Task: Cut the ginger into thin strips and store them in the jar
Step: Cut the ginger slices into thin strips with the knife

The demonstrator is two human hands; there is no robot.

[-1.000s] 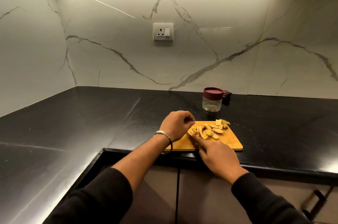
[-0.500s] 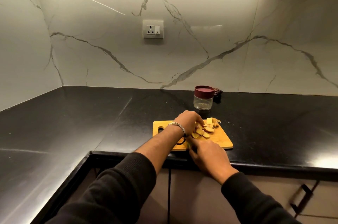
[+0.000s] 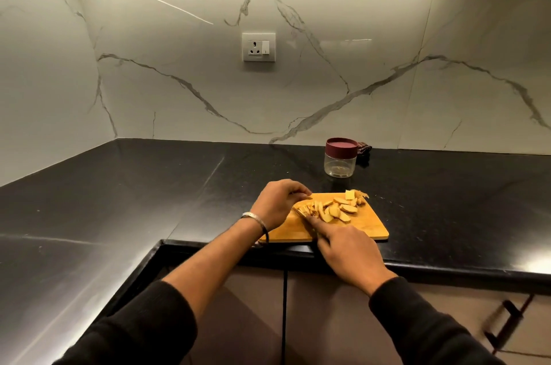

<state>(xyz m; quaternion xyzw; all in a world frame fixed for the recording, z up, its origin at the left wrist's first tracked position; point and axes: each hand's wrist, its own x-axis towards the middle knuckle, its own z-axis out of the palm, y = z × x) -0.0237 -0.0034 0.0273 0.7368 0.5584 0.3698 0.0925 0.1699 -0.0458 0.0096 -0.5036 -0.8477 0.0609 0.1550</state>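
Several pale ginger slices (image 3: 337, 209) lie on a wooden cutting board (image 3: 366, 227) near the counter's front edge. My left hand (image 3: 278, 203) has its fingers curled down on the ginger at the left end of the pile. My right hand (image 3: 347, 251) grips a knife (image 3: 304, 215), forefinger along its back, the blade resting across the ginger beside my left fingertips. The knife handle is hidden in my palm. A clear jar with a maroon lid (image 3: 340, 156) stands closed behind the board.
The black stone counter (image 3: 149, 186) wraps round an inside corner to my left. A dark cloth (image 3: 364, 150) lies behind the jar against the marble wall. A wall socket (image 3: 258, 46) sits above. Cabinet doors with a handle (image 3: 507, 320) are below.
My left hand moved right over the slices, then drew back to the left end of the pile. The right hand and knife stay at the cut. The head camera shifted.
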